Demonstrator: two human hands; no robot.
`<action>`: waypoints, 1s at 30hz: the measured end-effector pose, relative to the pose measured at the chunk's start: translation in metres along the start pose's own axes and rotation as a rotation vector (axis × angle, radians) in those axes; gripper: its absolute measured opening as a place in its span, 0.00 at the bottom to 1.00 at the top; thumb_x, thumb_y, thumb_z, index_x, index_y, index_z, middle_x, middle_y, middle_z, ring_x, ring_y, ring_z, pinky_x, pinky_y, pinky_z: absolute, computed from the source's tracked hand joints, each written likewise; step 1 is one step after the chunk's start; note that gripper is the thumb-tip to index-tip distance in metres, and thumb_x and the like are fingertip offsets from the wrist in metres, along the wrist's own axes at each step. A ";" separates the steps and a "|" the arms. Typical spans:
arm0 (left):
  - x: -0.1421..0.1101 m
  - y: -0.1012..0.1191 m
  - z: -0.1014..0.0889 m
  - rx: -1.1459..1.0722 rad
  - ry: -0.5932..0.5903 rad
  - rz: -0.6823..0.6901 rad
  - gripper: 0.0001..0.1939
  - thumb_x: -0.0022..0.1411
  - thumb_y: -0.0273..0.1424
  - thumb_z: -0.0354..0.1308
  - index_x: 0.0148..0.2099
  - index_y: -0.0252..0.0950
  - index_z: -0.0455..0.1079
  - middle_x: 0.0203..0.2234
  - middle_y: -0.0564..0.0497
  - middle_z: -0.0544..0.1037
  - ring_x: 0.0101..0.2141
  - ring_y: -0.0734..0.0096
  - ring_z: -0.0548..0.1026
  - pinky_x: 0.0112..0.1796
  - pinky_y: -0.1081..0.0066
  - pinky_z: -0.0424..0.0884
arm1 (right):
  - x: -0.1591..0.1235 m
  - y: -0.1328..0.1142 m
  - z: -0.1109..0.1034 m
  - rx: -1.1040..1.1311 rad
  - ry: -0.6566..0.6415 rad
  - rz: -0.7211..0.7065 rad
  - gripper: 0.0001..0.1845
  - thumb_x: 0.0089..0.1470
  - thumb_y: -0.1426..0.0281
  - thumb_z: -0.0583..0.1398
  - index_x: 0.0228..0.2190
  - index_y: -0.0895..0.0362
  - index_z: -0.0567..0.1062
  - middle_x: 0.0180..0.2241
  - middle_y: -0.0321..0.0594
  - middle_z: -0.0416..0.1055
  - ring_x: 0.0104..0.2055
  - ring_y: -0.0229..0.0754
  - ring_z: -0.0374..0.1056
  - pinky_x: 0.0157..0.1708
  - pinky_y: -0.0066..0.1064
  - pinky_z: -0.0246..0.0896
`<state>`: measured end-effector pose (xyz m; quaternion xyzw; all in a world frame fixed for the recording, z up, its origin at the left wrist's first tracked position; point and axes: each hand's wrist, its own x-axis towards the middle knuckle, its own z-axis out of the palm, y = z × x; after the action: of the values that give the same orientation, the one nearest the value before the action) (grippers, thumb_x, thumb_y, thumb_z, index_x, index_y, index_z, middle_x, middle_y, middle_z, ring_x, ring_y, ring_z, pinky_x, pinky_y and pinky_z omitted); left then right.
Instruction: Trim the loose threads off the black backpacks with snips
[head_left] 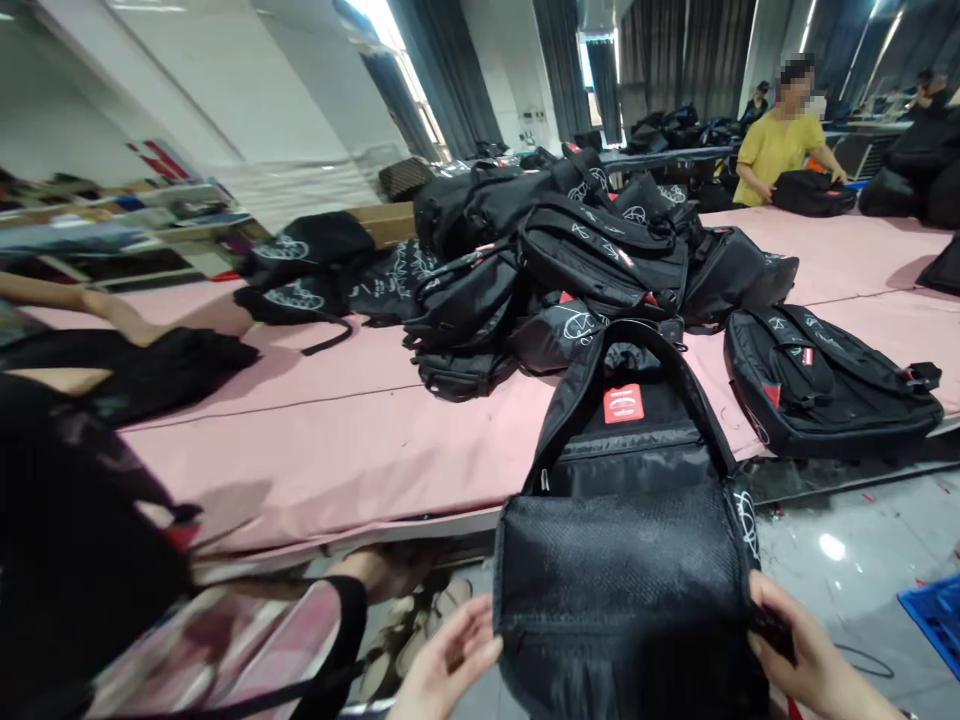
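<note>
An unzipped black backpack (622, 550) lies open in front of me, its upper part resting on the pink-covered table edge and its lower part hanging toward me. Inside, a red label (624, 403) and a mesh pocket show. At the left side of the flap, my left hand (454, 650) has its thumb and fingertips closed on the edge. My right hand (799, 640) grips the opposite edge, with some fingers hidden by the fabric. To the right, a closed black backpack (825, 380) with white drawings lies on the table.
Several black backpacks (600, 250) are heaped on the pink table (337, 430). At left, a person's arm (105, 310) reaches over black fabric. Across the table, a person in yellow (784, 150) handles a bag. A blue crate (934, 620) stands on the floor at right.
</note>
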<state>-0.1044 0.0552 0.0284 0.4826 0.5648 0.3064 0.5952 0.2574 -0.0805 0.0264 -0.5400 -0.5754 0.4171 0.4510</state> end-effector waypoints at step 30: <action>0.045 0.086 0.133 1.090 0.238 1.010 0.17 0.62 0.29 0.45 0.21 0.36 0.63 0.17 0.50 0.68 0.23 0.70 0.65 0.27 0.66 0.56 | 0.222 -0.048 -0.033 -0.572 -0.088 -0.163 0.11 0.57 0.67 0.51 0.36 0.55 0.71 0.37 0.40 0.71 0.39 0.42 0.66 0.39 0.31 0.58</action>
<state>0.0476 0.0957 0.0772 0.8729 0.4069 0.2693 -0.0060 0.2756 0.1374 0.0959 -0.5786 -0.7300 0.2233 0.2873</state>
